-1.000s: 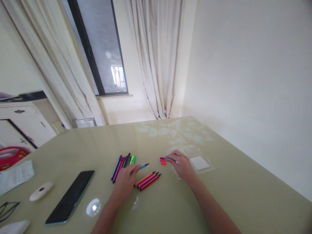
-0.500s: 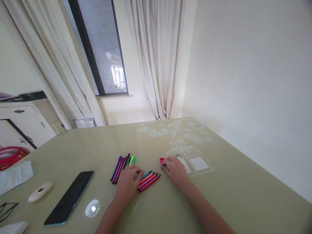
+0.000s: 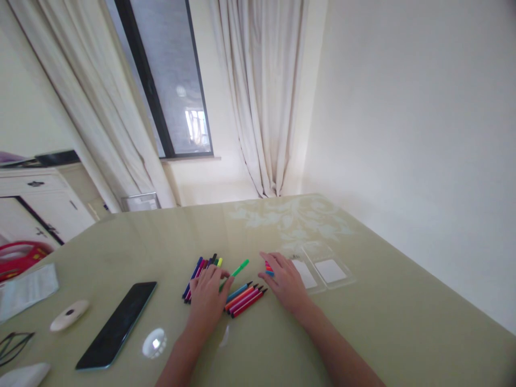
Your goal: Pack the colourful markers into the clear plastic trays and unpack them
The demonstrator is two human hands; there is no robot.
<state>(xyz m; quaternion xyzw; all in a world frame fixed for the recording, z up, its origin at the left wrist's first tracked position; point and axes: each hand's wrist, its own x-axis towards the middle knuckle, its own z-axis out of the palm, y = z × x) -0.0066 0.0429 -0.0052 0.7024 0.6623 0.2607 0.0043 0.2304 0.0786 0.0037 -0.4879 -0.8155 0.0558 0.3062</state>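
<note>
My left hand point(image 3: 208, 293) pinches a bright green felt-tip pen point(image 3: 241, 267) between thumb and fingers, its end pointing up and right. Partly under that hand lies a row of capped dark, purple and yellow felt-tip pens point(image 3: 195, 274). Just right of it are several uncapped felt-tip pens point(image 3: 249, 304), blue, orange, pink and red, their dark tips pointing right. My right hand point(image 3: 285, 279) is open, fingers apart, beside a few small coloured pieces point(image 3: 269, 268) that look like pen caps. Its fingers partly hide them and the clear plastic case point(image 3: 318, 287).
A dark-screened phone point(image 3: 116, 325) lies on the table point(image 3: 258, 355), left of my left arm. Farther left are a white oval object point(image 3: 69, 315), a pale folded cloth or mask point(image 3: 30, 290) and dark-framed glasses point(image 3: 14, 346). A white wall point(image 3: 423, 161) borders the right side.
My left hand has taken the green pen out of the capped row and swung it to the right. My right hand's fingers have spread a little beside the small coloured pieces.
</note>
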